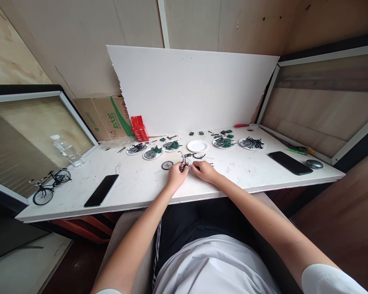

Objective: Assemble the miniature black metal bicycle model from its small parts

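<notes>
My left hand (177, 176) and my right hand (205, 170) meet over the middle of the white table (141, 185). The left hand's fingers are curled round a small black model-bicycle part (183, 165). My right hand's fingers are pinched close beside it, on something too small to name. A loose black wheel (167, 165) lies just left of the left hand. An empty white paper plate (198, 146) and a thin curved black piece (199, 155) sit just beyond the hands.
Several paper plates of green and black parts (153, 152) (223, 142) (251, 143) line the back. Phones lie at left (101, 190) and right (290, 162). A finished model bicycle (49, 185), water bottle (66, 150), red box (140, 128), mouse (314, 163).
</notes>
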Available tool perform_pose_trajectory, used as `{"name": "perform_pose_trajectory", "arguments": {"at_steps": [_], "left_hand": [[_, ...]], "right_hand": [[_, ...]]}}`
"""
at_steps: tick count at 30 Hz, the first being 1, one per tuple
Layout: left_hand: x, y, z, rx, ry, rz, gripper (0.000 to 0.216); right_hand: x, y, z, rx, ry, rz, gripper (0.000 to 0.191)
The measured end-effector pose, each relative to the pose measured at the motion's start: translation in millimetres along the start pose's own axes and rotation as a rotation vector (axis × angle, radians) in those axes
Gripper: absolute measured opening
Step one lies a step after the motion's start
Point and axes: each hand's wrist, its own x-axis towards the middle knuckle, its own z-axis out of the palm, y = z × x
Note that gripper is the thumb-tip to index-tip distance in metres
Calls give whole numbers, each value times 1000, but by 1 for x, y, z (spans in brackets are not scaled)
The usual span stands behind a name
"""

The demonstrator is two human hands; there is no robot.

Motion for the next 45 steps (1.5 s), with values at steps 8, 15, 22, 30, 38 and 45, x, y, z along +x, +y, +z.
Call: {"name": "perform_pose_trajectory", "arguments": {"at_steps": [8, 15, 22, 30, 38, 45], "left_hand": [[1, 0, 0, 1, 3, 0, 11], [1, -1, 1, 3, 7, 1, 11], [0, 0, -1, 17, 3, 16, 10], [0, -1, 0, -8, 30, 14, 12], [2, -3, 0, -30, 64, 6, 13], [2, -5, 1, -37, 72, -7, 10]], "right_hand": [[-1, -2, -2, 7, -21, 12, 34], [-1, -5, -4, 56, -16, 36, 21], [-3, -7, -4, 114, 11, 67, 18], [-3, -5, -4, 143, 14, 47, 16], [-3, 1, 0, 159, 21, -31, 18], [-1, 3, 1, 91, 33, -12, 27]]}}
